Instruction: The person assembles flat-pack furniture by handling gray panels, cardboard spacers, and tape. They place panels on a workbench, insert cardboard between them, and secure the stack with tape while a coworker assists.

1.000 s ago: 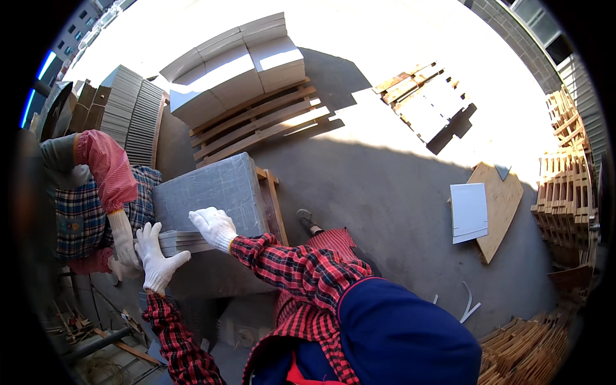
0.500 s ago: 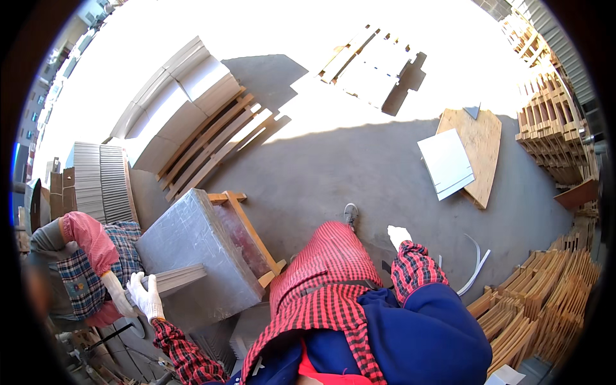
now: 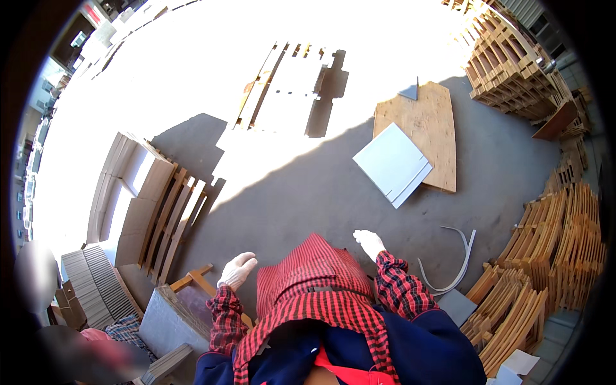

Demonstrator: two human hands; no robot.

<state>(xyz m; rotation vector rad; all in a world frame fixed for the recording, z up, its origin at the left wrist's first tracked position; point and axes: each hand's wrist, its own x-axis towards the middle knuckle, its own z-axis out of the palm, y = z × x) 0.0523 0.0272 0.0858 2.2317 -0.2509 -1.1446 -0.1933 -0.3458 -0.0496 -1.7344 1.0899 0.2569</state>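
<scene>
My left hand point(image 3: 237, 270), in a white work glove, hangs free in front of my red checked apron point(image 3: 308, 273), with nothing in it and its fingers loosely bent. It is nearest the wooden frame point(image 3: 196, 277) of the grey-topped work table point(image 3: 168, 321) at lower left. On the other side of the apron my right hand point(image 3: 369, 244), also gloved and holding nothing, is held out over the grey floor, its fingers slightly curled. Ahead of it a white panel point(image 3: 390, 163) lies partly on a plywood board point(image 3: 423, 122). A stack of thin sheets point(image 3: 168, 362) sits on the table.
Curved white strips point(image 3: 459, 273) lie on the floor at right. Wooden frames point(image 3: 513, 308) and pallets point(image 3: 513, 70) are piled along the right. At left stand boxes on a pallet point(image 3: 170, 218). A co-worker's plaid sleeve point(image 3: 131, 333) shows at lower left; another pallet point(image 3: 263, 86) lies ahead.
My left hand has left the sheet stack and swung in front of me, toward the right. The view has turned right and moved forward; table and co-worker sit lower left.
</scene>
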